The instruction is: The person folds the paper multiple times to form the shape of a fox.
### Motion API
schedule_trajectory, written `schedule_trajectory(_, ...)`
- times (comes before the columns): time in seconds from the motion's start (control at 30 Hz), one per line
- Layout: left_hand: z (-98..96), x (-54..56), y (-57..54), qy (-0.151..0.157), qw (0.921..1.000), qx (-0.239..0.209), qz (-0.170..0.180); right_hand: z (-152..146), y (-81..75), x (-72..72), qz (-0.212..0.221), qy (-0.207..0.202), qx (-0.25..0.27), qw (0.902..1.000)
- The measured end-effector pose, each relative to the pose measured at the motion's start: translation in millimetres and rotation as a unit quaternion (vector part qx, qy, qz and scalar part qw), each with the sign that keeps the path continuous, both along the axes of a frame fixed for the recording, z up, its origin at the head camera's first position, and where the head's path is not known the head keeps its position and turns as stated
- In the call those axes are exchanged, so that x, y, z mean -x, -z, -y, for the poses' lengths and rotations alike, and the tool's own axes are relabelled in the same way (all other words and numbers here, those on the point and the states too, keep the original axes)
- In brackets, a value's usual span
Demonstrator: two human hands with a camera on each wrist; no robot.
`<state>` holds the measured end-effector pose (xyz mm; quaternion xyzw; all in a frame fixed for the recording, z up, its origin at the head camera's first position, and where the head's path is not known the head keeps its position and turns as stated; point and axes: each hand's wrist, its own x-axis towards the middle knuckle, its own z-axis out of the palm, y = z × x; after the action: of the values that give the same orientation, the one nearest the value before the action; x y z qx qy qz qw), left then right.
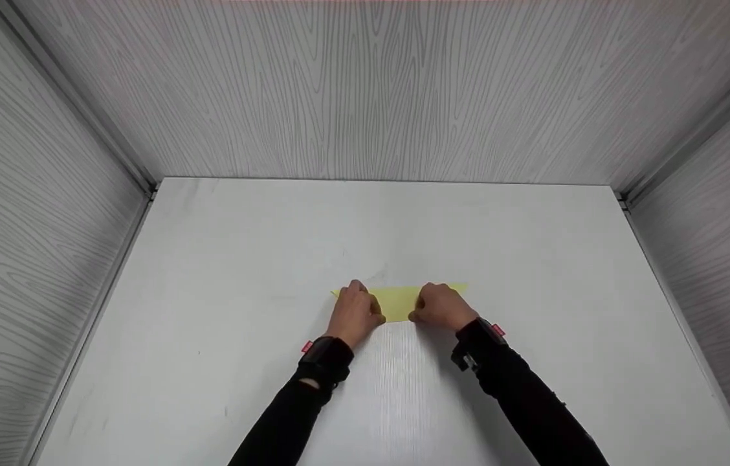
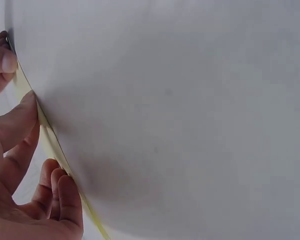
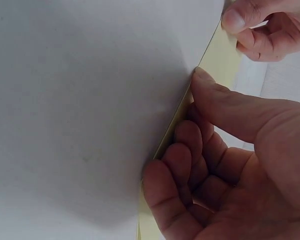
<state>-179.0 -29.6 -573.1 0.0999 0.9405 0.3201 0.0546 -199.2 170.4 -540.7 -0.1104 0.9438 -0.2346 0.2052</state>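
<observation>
A strip of yellow paper (image 1: 397,303) lies on the white table between both hands, with pointed corners sticking out beyond them at its far side. My left hand (image 1: 353,314) pinches its near edge toward the left end, thumb at the edge and fingers bent over the sheet. Toward the right end my right hand (image 1: 441,307) pinches the same edge, its fingers curled. In the right wrist view the paper (image 3: 222,60) shows more than one layer near the lower end, so it looks folded. The fingers cover much of both ends.
The white tabletop (image 1: 242,259) spreads around the hands. A grey wood-grain panel (image 1: 371,90) rises behind it, with similar panels on the left (image 1: 28,213) and right (image 1: 721,226). Black bands with devices sit on both wrists.
</observation>
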Motion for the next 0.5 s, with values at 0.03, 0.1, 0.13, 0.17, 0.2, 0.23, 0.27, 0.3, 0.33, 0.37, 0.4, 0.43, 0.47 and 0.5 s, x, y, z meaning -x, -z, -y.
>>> schedule_trajectory(0.03,2.3,0.3,-0.4,-0.002,1.0,0.001,0.003,0.1,0.0,0.1,0.0,0.001,0.001,1.0)
schedule_trajectory(0.1,7.0,0.7,-1.3,-0.004,1.0,0.001,0.008,0.5,-0.9,0.1,0.003,0.002,0.004,1.0)
schedule_trajectory(0.13,9.3,1.0,-1.8,-0.004,0.9999,0.0,0.011,0.3,-1.2,0.0,0.001,0.0,0.005,1.0)
schedule_trajectory(0.17,11.7,1.1,-2.4,-0.002,0.9999,-0.001,0.013,0.1,-1.4,0.1,-0.001,-0.002,0.005,1.0)
schedule_trajectory(0.2,14.2,1.3,-2.9,0.0,0.9999,-0.003,0.015,-0.4,-1.6,-0.3,-0.006,-0.006,0.007,0.9999)
schedule_trajectory(0.23,16.6,1.5,-3.7,0.003,0.9998,-0.004,0.017,-0.8,-1.9,-0.5,-0.009,-0.009,0.009,0.9999)
schedule_trajectory(0.27,19.1,1.7,-4.3,0.007,0.9998,-0.005,0.017,-1.4,-2.0,-0.6,-0.012,-0.012,0.012,0.9998)
schedule_trajectory(0.3,21.4,2.0,-5.2,0.012,0.9998,-0.006,0.017,-1.8,-2.0,-0.8,-0.015,-0.016,0.014,0.9997)
schedule_trajectory(0.33,23.6,2.5,-6.0,0.016,0.9997,-0.007,0.02,-2.2,-1.9,-1.1,-0.017,-0.018,0.016,0.9996)
schedule_trajectory(0.37,25.6,2.9,-6.9,0.019,0.9996,-0.006,0.022,-2.5,-2.0,-1.4,-0.018,-0.019,0.019,0.9995)
schedule_trajectory(0.4,27.3,3.4,-7.9,0.023,0.9994,-0.005,0.024,-2.6,-2.0,-1.8,-0.019,-0.02,0.021,0.9994)
schedule_trajectory(0.43,28.4,3.9,-9.2,0.024,0.9993,-0.005,0.027,-2.3,-1.9,-1.9,-0.018,-0.019,0.023,0.9994)
schedule_trajectory(0.47,29.0,4.5,-10.3,0.024,0.9992,-0.005,0.03,-2.1,-1.9,-2.1,-0.019,-0.019,0.023,0.9994)
schedule_trajectory(0.5,28.8,4.9,-11.5,0.023,0.9992,-0.006,0.032,-1.5,-2.0,-2.3,-0.019,-0.017,0.022,0.9994)
